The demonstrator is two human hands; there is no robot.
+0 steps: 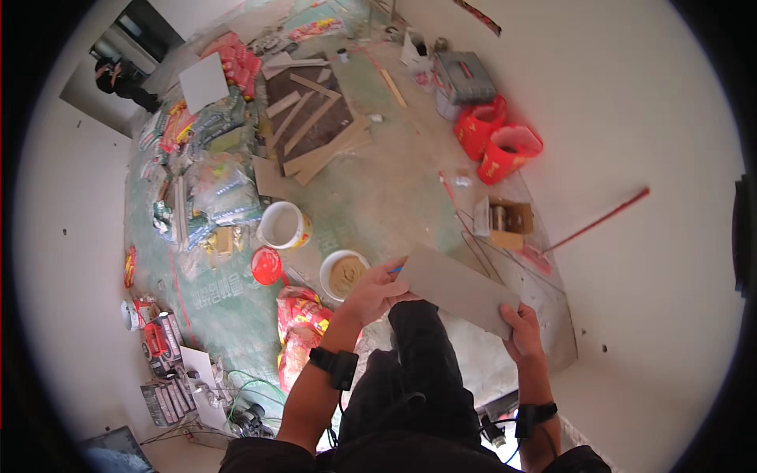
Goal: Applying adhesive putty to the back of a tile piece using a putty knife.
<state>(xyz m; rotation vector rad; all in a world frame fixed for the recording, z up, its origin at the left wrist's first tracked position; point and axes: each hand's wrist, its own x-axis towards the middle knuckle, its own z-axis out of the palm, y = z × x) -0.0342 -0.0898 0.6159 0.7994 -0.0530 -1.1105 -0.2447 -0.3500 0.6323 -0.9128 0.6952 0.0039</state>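
A flat grey rectangular tile [457, 288] is held in front of my body, over my knee, slanting down to the right. My left hand [380, 293] grips its left end, and a small blue thing [397, 270] shows beside those fingers; I cannot make out its kind. At the opposite end, my right hand [523, 331] is closed on the tile's lower right corner, thumb on top. Just left of the tile, a white bucket of tan paste [347, 274] stands on the floor near my left hand.
Another white bucket [284, 225] and a red lid [266, 266] lie farther left. Bags [225, 189] are piled beyond them, near wood strips [311, 122]. Red buckets [509, 152] and an open cardboard box [509, 221] line the right wall. A person [126, 85] stands at the far left.
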